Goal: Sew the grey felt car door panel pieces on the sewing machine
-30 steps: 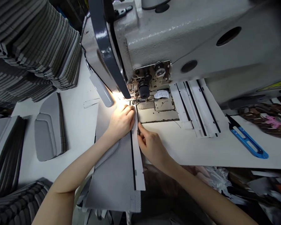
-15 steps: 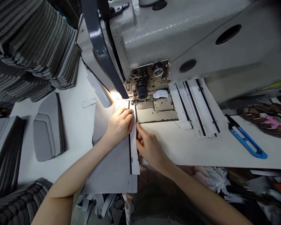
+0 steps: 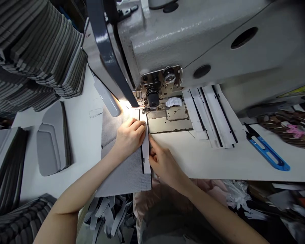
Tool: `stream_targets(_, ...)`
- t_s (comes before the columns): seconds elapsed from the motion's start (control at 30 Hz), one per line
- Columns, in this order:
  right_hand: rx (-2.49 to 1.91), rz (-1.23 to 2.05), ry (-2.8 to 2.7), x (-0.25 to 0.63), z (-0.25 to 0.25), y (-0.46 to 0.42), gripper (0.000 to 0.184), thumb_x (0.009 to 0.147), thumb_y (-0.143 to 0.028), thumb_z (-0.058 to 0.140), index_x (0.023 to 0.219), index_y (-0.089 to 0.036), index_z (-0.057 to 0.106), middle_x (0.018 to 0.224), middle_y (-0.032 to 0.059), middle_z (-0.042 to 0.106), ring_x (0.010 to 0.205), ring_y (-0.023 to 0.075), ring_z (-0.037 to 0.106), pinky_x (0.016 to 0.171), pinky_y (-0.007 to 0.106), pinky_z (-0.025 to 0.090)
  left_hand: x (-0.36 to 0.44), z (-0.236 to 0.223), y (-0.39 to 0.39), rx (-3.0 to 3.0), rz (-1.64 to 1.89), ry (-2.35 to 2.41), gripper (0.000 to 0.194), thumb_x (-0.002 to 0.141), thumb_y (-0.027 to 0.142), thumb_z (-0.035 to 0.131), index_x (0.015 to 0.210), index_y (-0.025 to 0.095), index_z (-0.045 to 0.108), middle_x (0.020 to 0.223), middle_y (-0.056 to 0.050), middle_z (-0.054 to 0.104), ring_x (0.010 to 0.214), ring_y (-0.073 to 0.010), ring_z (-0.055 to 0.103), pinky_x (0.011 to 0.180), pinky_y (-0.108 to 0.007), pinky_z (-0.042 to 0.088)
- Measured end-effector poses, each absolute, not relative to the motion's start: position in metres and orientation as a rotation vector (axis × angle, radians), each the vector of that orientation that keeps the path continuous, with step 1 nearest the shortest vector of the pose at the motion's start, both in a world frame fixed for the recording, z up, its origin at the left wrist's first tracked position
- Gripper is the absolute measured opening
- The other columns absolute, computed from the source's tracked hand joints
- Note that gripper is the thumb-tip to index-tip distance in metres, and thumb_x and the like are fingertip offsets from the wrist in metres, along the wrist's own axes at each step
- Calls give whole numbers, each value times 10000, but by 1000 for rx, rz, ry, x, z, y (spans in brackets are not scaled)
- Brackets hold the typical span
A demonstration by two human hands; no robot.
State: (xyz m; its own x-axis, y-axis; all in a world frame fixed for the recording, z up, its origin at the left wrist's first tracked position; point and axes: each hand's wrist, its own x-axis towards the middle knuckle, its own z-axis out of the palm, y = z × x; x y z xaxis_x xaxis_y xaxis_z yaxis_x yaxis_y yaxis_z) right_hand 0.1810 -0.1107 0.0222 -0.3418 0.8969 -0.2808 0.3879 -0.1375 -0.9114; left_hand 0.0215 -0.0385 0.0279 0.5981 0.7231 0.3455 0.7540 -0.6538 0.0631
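A grey fabric panel [image 3: 122, 178] lies lengthwise under the sewing machine [image 3: 152, 98], with a white strip [image 3: 146, 159] edged in black along its right side. My left hand [image 3: 130, 137] rests on the panel with its fingers curled together, their tips pressing on the strip just in front of the lit presser foot [image 3: 143, 110]. On the other side, my right hand [image 3: 165, 166] holds the panel's right edge near the strip between bent fingers and thumb. What lies under its curled fingers is partly hidden.
Several white strips with black lines [image 3: 213, 117] lie right of the needle plate. Blue thread snips [image 3: 268, 149] sit farther right. Shaped grey pieces [image 3: 49, 139] and tall stacks of grey panels [image 3: 45, 47] stand left. Grey strips [image 3: 109, 213] hang below the table edge.
The panel and white strip have slid forward under the presser foot, so their near ends sit farther from me. Both hands stay in nearly the same place.
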Motion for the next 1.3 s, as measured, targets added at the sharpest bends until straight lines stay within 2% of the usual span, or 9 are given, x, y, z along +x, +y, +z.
stream_targets(0.1, -1460, 1400, -1706, 181, 21, -103, 734, 789, -26, 421, 1523, -36, 389, 596, -51, 428, 537, 130, 428, 560, 227, 414, 23, 28, -44, -2749, -586, -1331, 181, 958, 150, 499, 914, 192, 669, 1031, -59, 739, 930, -220, 640, 784, -380, 569)
stream_targets(0.23, -1450, 1315, -1749, 182, 18, -97, 724, 785, -27, 418, 1505, -98, 436, 573, -59, 418, 527, 130, 426, 587, 230, 425, 23, 23, -38, -2769, -568, -1409, 193, 955, 163, 491, 893, 192, 671, 993, -72, 729, 974, -233, 636, 830, -401, 569)
stream_targets(0.43, -1503, 1241, -1778, 179, 14, -86, 845, 794, -66, 437, 1590, -31, 156, 581, -52, 481, 557, 166, 456, 661, 306, 477, 22, 22, -23, -2697, -468, -1403, 211, 958, 183, 487, 850, 194, 667, 931, -71, 717, 953, -240, 633, 792, -391, 547)
stream_targets(0.53, -1511, 1203, -1765, 177, 10, -79, 863, 801, -80, 439, 1582, 4, 82, 593, -38, 516, 578, 185, 496, 658, 324, 489, 23, 24, -27, -2693, -452, -1388, 231, 960, 174, 470, 847, 193, 670, 929, -79, 713, 934, -244, 624, 780, -400, 544)
stream_targets(0.73, -1511, 1129, -1755, 176, 7, -71, 852, 806, -89, 460, 1577, -27, 105, 599, -28, 567, 579, 202, 557, 690, 348, 507, 26, 21, -44, -2677, -570, -1418, 209, 966, 140, 467, 931, 183, 668, 1011, -70, 725, 962, -219, 636, 796, -371, 561)
stream_targets(0.87, -1493, 1328, -1733, 181, 16, -86, 825, 850, -119, 489, 1585, -44, 122, 577, -48, 570, 562, 190, 564, 714, 359, 526, 25, 16, -38, -2645, -605, -1442, 179, 967, 153, 492, 924, 181, 664, 1031, -66, 731, 981, -216, 652, 784, -354, 567)
stream_targets(1.0, -1447, 1508, -1588, 185, 23, -97, 865, 880, -138, 545, 1603, -123, 70, 587, -73, 564, 555, 163, 561, 648, 304, 524, 24, 15, -28, -2633, -620, -1436, 165, 968, 164, 505, 923, 180, 663, 1008, -56, 735, 981, -212, 660, 795, -347, 566)
stream_targets(1.1, -1451, 1488, -1553, 183, 22, -93, 883, 866, -107, 545, 1603, -125, 58, 581, -74, 555, 519, 159, 550, 596, 294, 515, 23, 15, -26, -2632, -595, -1449, 178, 972, 171, 497, 908, 186, 663, 982, -56, 733, 972, -215, 657, 790, -357, 560)
stream_targets(1.3, -1456, 1356, -1598, 178, 14, -79, 899, 846, -79, 524, 1601, -117, 38, 662, -22, 626, 556, 167, 584, 601, 308, 529, 23, 14, -29, -2660, -621, -1427, 169, 966, 156, 505, 920, 189, 664, 989, -60, 724, 969, -212, 637, 785, -349, 550)
